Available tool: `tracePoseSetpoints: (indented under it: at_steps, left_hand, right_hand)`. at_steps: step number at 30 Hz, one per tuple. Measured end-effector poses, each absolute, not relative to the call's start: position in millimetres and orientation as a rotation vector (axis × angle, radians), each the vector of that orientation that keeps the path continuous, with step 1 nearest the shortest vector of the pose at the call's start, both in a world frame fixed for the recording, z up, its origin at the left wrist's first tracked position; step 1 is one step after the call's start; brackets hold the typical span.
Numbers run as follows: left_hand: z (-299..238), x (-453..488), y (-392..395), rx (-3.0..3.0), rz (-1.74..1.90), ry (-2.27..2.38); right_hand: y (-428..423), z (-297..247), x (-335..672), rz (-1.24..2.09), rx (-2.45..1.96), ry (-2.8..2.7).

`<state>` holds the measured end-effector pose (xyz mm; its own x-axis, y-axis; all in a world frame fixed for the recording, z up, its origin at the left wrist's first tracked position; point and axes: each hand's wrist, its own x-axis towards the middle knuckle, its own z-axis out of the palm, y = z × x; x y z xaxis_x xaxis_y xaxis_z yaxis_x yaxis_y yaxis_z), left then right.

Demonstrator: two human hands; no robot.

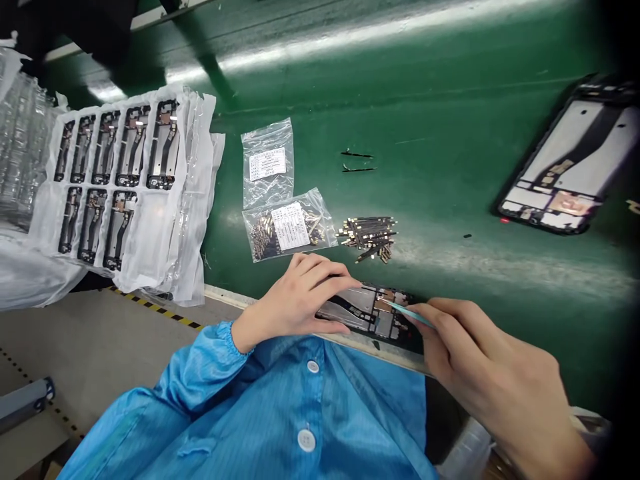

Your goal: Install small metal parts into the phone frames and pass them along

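At the near edge of the green belt point(450, 133) lies an opened phone frame point(373, 313), its inner parts facing up. The person's left hand point(295, 300) rests on the frame's left end, fingers spread slightly and pressed flat on it, thumb along its near side. The right hand point(480, 360) comes in from the right with its fingers pinched together on a thin pale-blue tool point(405, 312), whose tip touches the middle of the frame. Just beyond the frame sits a small heap of flat metal strips point(370, 237), and left of that two clear bags point(280, 200) with white labels. Far left, a tray of dark parts point(115, 180) lies wrapped in plastic. Another opened phone point(570, 167) lies well apart on the far right of the belt. Two thin dark strips point(357, 162) lie farther back.
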<state>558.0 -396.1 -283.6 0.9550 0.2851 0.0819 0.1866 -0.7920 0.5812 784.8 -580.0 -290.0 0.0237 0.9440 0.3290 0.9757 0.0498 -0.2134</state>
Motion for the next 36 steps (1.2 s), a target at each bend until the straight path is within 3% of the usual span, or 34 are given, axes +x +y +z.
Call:
tracePoseSetpoints:
  at_steps: [5,11,17,22,28,36]
  left_hand:
    - [-285,558,-398,2.488,0.254,0.351]
    - [-286,558,-401,2.486,0.347,0.36]
    - [-289,558,-402,2.485,0.308,0.388]
    - [-289,557,-401,2.481,0.381,0.368]
    - [-287,557,-403,2.452,0.34,0.392]
    - [-279,572,-468,2.379,0.409,1.008]
  right_hand:
    - [-582,-288,766,0.259,-1.996,-1.64]
    - [-588,-293,742,-0.23,-2.112,-1.707]
    - [-586,-293,737,0.018,-2.122,-1.491]
    - [-585,-298,729,-0.191,-2.161,-1.525]
    - [-580,-292,725,-0.062,-2.294,-1.389]
    - [-572,-288,716,0.006,-2.303,-1.292]
